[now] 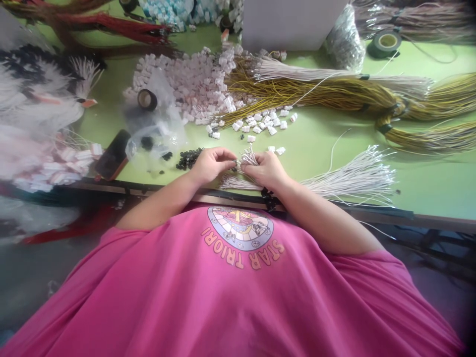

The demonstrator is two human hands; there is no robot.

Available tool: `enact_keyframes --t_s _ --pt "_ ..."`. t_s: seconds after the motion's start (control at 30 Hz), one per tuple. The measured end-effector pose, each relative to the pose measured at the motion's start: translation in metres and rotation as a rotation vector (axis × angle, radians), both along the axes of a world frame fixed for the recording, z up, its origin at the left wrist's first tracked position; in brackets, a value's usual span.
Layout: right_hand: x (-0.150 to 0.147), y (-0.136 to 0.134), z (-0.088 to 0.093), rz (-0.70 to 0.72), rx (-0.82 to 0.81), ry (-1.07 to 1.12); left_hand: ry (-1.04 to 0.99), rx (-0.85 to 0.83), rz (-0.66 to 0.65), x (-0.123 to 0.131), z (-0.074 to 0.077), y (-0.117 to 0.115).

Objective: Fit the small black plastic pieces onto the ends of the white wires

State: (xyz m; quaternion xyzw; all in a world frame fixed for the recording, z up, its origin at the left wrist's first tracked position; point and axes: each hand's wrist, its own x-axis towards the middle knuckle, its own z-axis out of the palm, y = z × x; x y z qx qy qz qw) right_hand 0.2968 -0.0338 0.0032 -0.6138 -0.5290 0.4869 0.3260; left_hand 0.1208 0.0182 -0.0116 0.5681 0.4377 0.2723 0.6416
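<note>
My right hand (pixel 267 169) is closed round a bundle of thin white wires (pixel 250 156), whose tips stick out towards my left hand. With thumb and forefinger pinched together, my left hand (pixel 212 163) is close to those tips and holds a small dark piece, too small to make out fully. Beside it lies a heap of small black parts (pixel 188 158). More white wires (pixel 349 179) lie fanned out along the table edge, passing under my right hand. A black clump (pixel 268 199) hangs at the edge below that hand.
White connector housings (pixel 186 82) are piled on the green table (pixel 308 134). Yellow wire bundles (pixel 334 96) stretch to the right. Rolls of black tape (pixel 147 99), a dark phone-like object (pixel 113 154), a white box (pixel 286 25) and clear plastic bags (pixel 345 42) stand or lie around.
</note>
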Motion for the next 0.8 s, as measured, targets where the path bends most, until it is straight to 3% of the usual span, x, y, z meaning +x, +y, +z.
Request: enact_keyframes --t_s 0.4,0.63,0.8 --pt "-0.0003 0.0001 -0.0030 0.006 0.006 0.009 0.067 0.136 -0.052 -0.0021 -0.0022 0.0012" --pt "0.0001 -0.0009 -0.0023 -0.016 0.015 0.018 0.043 -0.004 0.006 0.0014 0.0039 -0.0007" --pt "-0.0006 -0.0004 -0.0007 -0.022 0.023 0.007 0.090 0.003 -0.011 0.0028 0.0063 -0.0013"
